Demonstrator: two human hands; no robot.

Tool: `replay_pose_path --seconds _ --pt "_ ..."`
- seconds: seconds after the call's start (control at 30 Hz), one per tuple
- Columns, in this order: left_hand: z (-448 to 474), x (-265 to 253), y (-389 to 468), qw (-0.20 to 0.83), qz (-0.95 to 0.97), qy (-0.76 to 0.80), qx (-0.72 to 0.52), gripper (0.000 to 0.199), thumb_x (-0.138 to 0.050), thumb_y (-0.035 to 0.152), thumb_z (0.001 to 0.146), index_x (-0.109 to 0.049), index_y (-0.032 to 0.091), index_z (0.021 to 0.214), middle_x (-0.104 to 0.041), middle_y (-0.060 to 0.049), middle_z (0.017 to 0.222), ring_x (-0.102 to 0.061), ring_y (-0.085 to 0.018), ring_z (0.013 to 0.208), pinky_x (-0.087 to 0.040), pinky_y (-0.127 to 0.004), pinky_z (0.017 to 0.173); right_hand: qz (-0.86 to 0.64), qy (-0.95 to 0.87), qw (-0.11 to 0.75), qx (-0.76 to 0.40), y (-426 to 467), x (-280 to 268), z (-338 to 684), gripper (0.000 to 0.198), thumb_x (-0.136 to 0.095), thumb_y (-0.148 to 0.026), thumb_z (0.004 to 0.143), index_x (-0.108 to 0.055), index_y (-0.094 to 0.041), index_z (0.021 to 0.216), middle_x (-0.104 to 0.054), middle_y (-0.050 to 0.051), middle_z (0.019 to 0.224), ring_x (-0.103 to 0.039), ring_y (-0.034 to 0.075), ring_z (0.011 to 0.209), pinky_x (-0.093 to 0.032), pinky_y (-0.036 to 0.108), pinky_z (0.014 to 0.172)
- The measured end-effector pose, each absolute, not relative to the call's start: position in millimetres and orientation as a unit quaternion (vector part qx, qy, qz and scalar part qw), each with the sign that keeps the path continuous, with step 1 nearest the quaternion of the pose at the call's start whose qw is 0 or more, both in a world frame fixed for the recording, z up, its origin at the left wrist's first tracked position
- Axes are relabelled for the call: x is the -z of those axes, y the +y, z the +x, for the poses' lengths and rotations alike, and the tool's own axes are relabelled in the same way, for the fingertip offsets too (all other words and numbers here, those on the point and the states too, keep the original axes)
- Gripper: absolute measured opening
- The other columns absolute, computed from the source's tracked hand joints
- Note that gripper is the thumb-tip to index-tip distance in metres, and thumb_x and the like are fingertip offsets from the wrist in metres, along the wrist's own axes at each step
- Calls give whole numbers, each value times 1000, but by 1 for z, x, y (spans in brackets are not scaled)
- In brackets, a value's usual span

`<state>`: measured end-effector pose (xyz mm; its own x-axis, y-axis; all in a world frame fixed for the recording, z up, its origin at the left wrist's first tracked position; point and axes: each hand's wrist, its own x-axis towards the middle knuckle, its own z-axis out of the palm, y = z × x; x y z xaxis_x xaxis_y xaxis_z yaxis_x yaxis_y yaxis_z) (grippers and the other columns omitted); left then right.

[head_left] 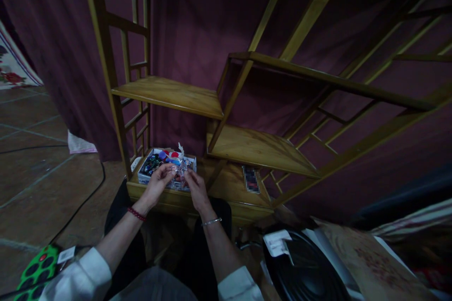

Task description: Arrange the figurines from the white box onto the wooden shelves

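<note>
Between my two hands is a small clear, shiny piece, like crinkled plastic [181, 167]; its exact kind cannot be made out. My left hand [160, 181] pinches its left side, with a dark red bead bracelet on the wrist. Fingers of my right hand [196, 190] close on its right side; a silver bangle circles that wrist. Just behind and below them, a white box [144, 179] full of small colourful items, blue, red, purple and dark, stands on the bottom shelf. A pale, leaf-like tip [181, 148] sticks up above the box.
A wooden shelf unit [169, 91] rises in front of a purple curtain [187, 19]. To the right on the bottom board lies a blurred-out flat item [252, 179]. A black lidded object [305, 265] stands at lower right, a green power strip [40, 268] at lower left.
</note>
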<state>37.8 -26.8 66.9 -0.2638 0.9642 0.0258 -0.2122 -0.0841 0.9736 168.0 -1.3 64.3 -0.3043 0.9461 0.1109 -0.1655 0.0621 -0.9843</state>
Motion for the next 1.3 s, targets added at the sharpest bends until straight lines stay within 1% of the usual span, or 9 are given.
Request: replay_pose_path --seconds 0.13,0.27,0.47,0.67,0.77,0.97,1.1,1.17,1.3 --pt "39 -68 -29 481 389 483 -620 42 -69 40 58 -56 15 90 -64 -5 86 -59 -17 78 -46 -29 72 -359 -579 458 -571 -3 -66 167 39 -54 -45 74 -62 -19 101 -65 1 79 -56 13 69 -41 21 55" --pt "40 -69 -32 471 392 482 -626 43 -69 39 57 -55 15 90 -63 -5 85 -59 -17 79 -46 -28 71 -370 -575 456 -570 -4 -66 165 40 -55 -45 73 -60 -20 105 -65 1 82 -58 13 69 -41 21 54" --pt "39 -74 -36 473 407 475 -621 40 -67 34 59 -57 17 94 -62 -2 85 -58 -17 80 -47 -29 73 -364 -562 454 -588 -9 -69 164 34 -53 -43 76 -60 -23 102 -65 1 86 -59 13 69 -43 21 55" --pt "37 -77 -37 471 400 479 -624 36 -68 32 58 -57 16 89 -62 -1 79 -58 -16 75 -47 -29 71 -376 -541 450 -604 -8 -69 159 38 -52 -48 75 -59 -22 102 -65 2 87 -59 13 66 -41 20 51" --pt "37 -81 -40 475 398 475 -625 35 -68 32 59 -56 17 88 -61 0 78 -57 -16 75 -47 -30 71 -369 -538 455 -606 -10 -71 157 38 -52 -48 75 -60 -22 102 -65 2 87 -59 13 67 -42 21 53" --pt "35 -90 -44 456 404 488 -625 31 -66 29 58 -56 16 85 -59 0 78 -54 -13 71 -43 -24 66 -347 -505 462 -641 -13 -75 154 39 -56 -47 73 -62 -20 100 -66 3 89 -58 12 64 -39 21 51" --pt "33 -92 -45 447 407 506 -616 30 -62 35 64 -57 15 86 -55 2 66 -48 -10 58 -36 -20 54 -340 -473 478 -658 -13 -75 151 40 -59 -47 70 -63 -20 100 -66 2 89 -57 12 63 -39 21 52" --pt "32 -92 -45 441 405 513 -616 30 -61 37 65 -58 15 85 -53 3 62 -45 -9 54 -33 -20 51 -336 -466 477 -665 -13 -74 150 40 -60 -47 69 -64 -21 99 -66 2 87 -57 12 62 -39 22 51" --pt "28 -92 -41 431 389 521 -625 31 -63 38 63 -60 15 83 -56 2 65 -48 -10 58 -35 -20 53 -338 -432 475 -688 -10 -70 149 38 -63 -44 67 -64 -21 98 -66 2 82 -56 11 56 -36 20 47"
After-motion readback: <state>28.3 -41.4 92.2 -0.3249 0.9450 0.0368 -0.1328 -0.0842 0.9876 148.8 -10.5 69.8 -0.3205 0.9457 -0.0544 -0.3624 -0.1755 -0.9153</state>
